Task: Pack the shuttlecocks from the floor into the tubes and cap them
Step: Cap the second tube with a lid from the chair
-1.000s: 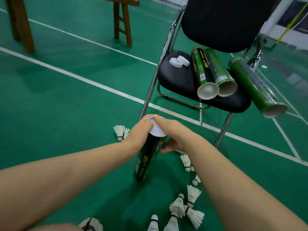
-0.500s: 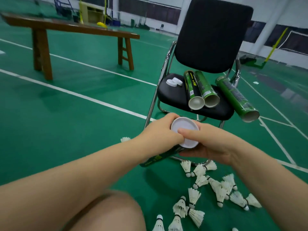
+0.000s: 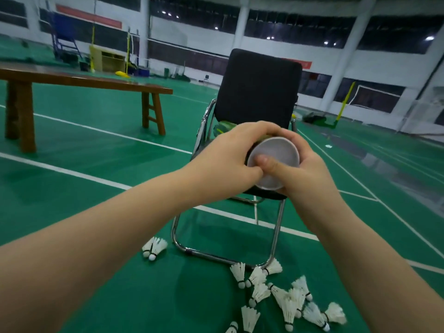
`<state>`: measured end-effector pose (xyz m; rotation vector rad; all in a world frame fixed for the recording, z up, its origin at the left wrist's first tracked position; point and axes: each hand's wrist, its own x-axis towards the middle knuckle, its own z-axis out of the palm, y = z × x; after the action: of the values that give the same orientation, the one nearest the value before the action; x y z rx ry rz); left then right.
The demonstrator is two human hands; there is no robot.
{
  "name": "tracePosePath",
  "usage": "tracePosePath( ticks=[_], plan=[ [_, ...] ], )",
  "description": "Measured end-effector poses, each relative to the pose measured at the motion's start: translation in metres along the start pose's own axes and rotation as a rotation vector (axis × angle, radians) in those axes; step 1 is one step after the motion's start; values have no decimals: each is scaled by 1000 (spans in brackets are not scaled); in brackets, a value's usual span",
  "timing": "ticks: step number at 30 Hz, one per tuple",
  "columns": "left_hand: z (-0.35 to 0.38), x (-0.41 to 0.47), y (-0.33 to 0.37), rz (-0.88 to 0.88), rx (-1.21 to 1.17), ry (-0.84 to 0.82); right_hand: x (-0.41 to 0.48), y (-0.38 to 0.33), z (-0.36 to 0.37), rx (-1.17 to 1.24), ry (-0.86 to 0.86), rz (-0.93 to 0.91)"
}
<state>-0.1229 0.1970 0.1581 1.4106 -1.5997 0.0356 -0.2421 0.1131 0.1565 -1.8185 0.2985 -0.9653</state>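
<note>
Green badminton-court floor [image 3: 96, 188] spreads round a black chair [image 3: 258, 92]. Head view: you hold a dark green shuttlecock tube [image 3: 251, 150] raised before the chair, left hand [image 3: 223, 159] wrapped round its barrel, right hand [image 3: 305, 174] curled round the white cap [image 3: 276, 152], thumb pressing it. It is probably light, stiff, crushable cardboard, so grip the barrel beside the cap. White feather shuttlecocks [image 3: 286, 301] lie scattered on the floor below.

The floor [image 3: 96, 164] is green with white lines [image 3: 72, 173], the shuttlecocks [image 3: 286, 299] white with thin black bands, the cap [image 3: 278, 152] plain white, the tube [image 3: 223, 127] green, the chair [image 3: 259, 87] black with a silvery frame, the bench [image 3: 84, 80] brown.
</note>
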Motion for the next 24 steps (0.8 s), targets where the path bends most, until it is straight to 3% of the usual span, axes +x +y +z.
tracePosePath(
  ticks=[5,9,16,24],
  plan=[
    [42,41,-47,123,48,-31,39,51,-33,-159,68,-107],
    [88,80,-97,118,163,-59,76,110,-61,-199,103,-138],
    [161,110,-179,62,157,-39,121,207,-90,-315,129,-74],
    [190,137,-213,83,200,21,150,248,-108,-297,82,-93]
  ],
)
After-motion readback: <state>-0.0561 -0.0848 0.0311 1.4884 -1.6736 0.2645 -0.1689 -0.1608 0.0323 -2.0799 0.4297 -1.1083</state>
